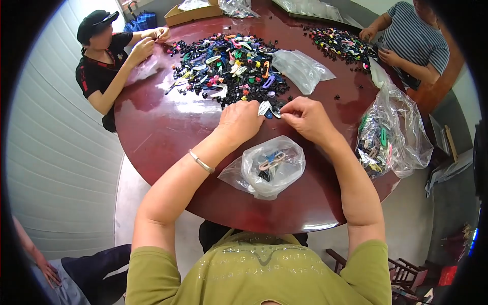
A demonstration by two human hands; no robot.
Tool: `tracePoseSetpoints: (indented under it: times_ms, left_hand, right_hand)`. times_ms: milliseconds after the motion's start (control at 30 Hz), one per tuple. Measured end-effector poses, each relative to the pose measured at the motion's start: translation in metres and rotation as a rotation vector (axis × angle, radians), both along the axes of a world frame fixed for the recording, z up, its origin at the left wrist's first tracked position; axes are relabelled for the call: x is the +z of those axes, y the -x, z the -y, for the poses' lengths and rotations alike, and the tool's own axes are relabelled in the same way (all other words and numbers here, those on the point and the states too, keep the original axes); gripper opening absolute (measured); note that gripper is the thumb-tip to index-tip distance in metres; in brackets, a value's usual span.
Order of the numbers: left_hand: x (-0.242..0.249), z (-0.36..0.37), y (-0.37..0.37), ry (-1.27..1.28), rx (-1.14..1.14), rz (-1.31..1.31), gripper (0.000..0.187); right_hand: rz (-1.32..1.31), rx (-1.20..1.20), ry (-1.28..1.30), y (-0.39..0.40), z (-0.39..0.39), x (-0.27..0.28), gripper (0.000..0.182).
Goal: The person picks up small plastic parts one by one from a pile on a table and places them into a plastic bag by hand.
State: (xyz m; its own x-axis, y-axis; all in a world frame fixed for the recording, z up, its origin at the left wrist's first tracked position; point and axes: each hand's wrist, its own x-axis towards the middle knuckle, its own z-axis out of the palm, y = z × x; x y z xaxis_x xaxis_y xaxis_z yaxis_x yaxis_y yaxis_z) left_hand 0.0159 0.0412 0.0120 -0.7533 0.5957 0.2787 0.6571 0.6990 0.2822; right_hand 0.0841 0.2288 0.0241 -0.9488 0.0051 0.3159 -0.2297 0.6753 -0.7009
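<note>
My left hand [241, 121] is closed at the near edge of a large pile of mixed hair clips [223, 63], its fingertips on a white hair clip [264, 108]. My right hand [308, 118] is pinched just to the right, close to a dark clip [277, 107]. Whatever lies between its fingertips is too small to make out. Nearer my body stands an open clear plastic bag [292, 175] with a few clips in it, among them a beige clip [273, 162] and a blue one.
Past the pile, an empty-looking plastic bag [302, 71] lies flat on the dark red round table [168, 157]. A big clear bag of clips [401, 127] is at the right edge. Co-workers sit at left and right, the right one by a second pile [343, 44]. A cardboard box [193, 14] stands behind.
</note>
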Motion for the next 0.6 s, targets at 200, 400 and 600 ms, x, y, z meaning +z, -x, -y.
tracePoseSetpoints:
  times_ms: [200, 400, 600]
  left_hand:
    - [-0.005, 0.007, 0.005, -0.135, 0.020, 0.101, 0.022]
    - [0.011, 0.025, 0.011, -0.307, -0.072, 0.534, 0.016]
    - [0.032, 0.037, 0.012, -0.522, -0.171, 0.961, 0.010]
  right_hand:
    - [0.008, -0.089, -0.296, 0.001, 0.007, -0.008, 0.016]
    - [-0.089, -0.087, -0.312, 0.004, 0.000, -0.011, 0.013]
    - [0.255, 0.075, 0.375, -0.015, -0.012, 0.034, 0.016]
